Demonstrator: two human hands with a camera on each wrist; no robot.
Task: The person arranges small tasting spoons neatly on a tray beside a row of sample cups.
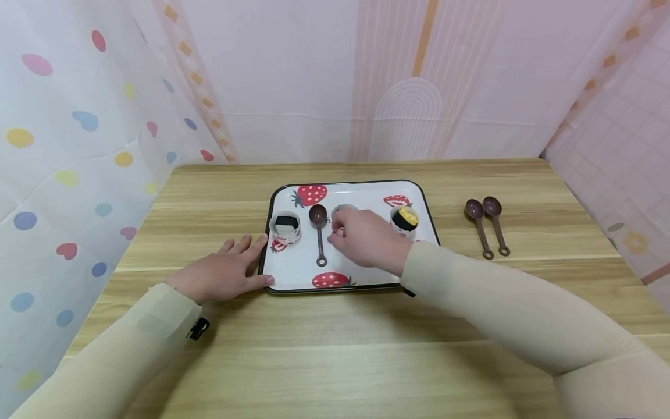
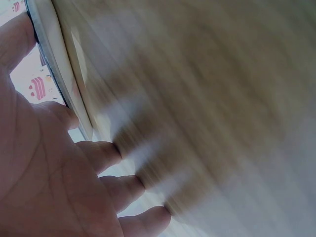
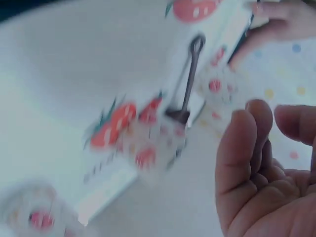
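Observation:
My left hand rests with spread fingers against the left edge of the strawberry-print tray, its thumb at the rim. Over the middle of the tray is my right hand; in the right wrist view its fingers are loosely bent, thumb and forefinger apart, holding nothing. Beside it, a paper cup is partly hidden by the hand in the head view. A brown measuring spoon lies on the tray to its left. A cup at left holds a black-and-white rice ball; one at right holds a yellow-topped black roll.
Two more brown measuring spoons lie side by side on the wooden table, right of the tray. Behind the table hangs a pink patterned curtain, and a dotted one stands along the left.

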